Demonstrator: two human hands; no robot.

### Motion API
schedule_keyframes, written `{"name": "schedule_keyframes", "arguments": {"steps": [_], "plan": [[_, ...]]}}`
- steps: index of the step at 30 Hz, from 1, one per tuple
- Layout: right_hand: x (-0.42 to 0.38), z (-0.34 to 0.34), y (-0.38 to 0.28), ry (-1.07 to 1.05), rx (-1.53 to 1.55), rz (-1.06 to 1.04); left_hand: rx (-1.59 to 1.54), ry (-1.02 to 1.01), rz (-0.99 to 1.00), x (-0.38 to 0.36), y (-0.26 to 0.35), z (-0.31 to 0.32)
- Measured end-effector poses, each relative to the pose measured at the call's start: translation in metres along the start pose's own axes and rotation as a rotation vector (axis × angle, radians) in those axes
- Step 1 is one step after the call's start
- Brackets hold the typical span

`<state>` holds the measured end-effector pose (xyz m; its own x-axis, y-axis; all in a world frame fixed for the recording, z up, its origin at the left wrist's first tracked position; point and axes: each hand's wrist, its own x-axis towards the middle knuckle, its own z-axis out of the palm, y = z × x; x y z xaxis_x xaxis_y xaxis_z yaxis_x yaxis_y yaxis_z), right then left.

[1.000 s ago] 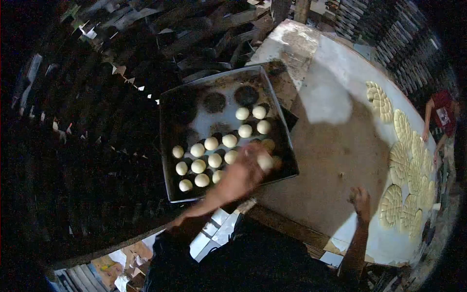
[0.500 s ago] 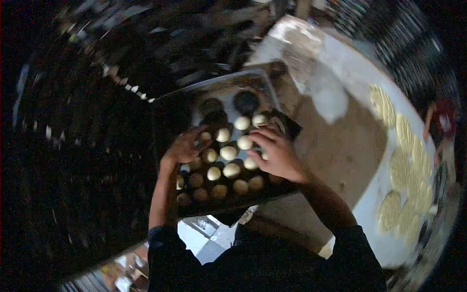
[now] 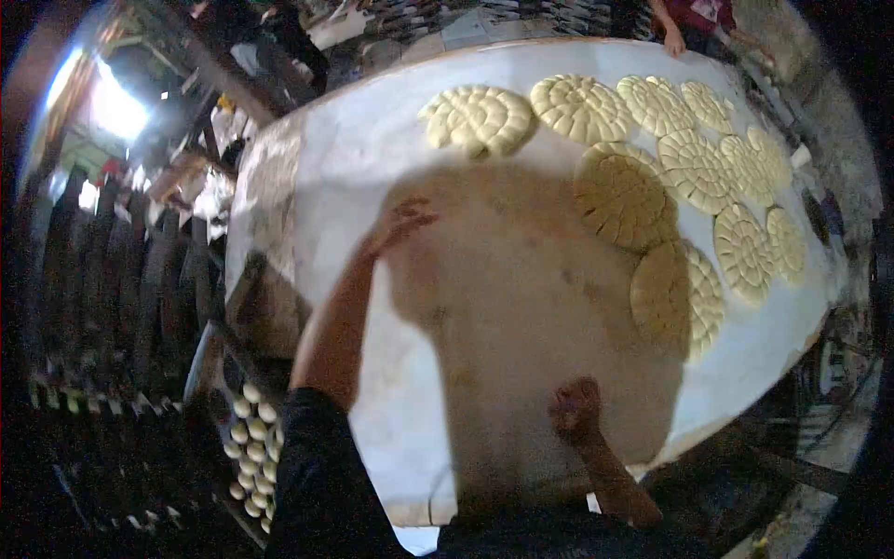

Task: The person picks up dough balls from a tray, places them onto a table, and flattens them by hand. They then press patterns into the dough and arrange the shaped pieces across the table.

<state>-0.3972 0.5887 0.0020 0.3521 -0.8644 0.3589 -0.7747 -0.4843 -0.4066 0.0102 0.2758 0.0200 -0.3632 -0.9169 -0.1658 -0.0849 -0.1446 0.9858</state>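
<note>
My left hand (image 3: 405, 224) reaches over the pale table with its fingers stretched out and nothing in it. Nearest to it is a round of cut dough (image 3: 478, 119), farther back on the table. Low over the front of the table, my right hand (image 3: 575, 408) is in my shadow with its fingers curled in; what they hold, if anything, is hidden. More scored dough rounds lie to the right, among them a shaded one (image 3: 626, 196) and a half-lit one (image 3: 678, 300).
A tray (image 3: 207, 359) at the lower left bears several small dough balls (image 3: 256, 452), partly covered by my left sleeve. Another person's hand (image 3: 674, 43) is at the table's (image 3: 400, 391) far edge. Dark slatted wood (image 3: 121, 279) stands on the left.
My view has swung right, from the tray of dough balls to the table. Both hands have left the dough balls and are over the table.
</note>
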Motion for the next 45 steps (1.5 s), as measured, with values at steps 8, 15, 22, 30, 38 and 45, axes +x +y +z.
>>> {"name": "schedule_keyframes", "arguments": {"steps": [8,15,22,30,38,45], "plan": [[0.004,-0.026,0.033,0.289,0.433,0.401,0.195,0.54,-0.111,0.205,-0.002,-0.047],[0.011,-0.019,0.025,0.21,0.576,0.498,0.397,0.848,-0.374,0.28,-0.007,-0.067],[0.01,-0.011,0.02,0.218,0.569,0.502,0.19,0.326,-0.135,0.272,0.0,-0.069],[0.009,-0.001,0.015,0.326,0.421,0.365,1.002,0.951,-0.372,0.141,-0.046,-0.003],[0.016,0.003,0.035,0.192,0.346,0.307,-0.203,0.77,0.426,-0.114,-0.131,0.084],[-0.025,0.071,-0.084,-0.1,1.078,0.382,-0.7,0.391,0.144,-0.309,-0.116,0.262]]}}
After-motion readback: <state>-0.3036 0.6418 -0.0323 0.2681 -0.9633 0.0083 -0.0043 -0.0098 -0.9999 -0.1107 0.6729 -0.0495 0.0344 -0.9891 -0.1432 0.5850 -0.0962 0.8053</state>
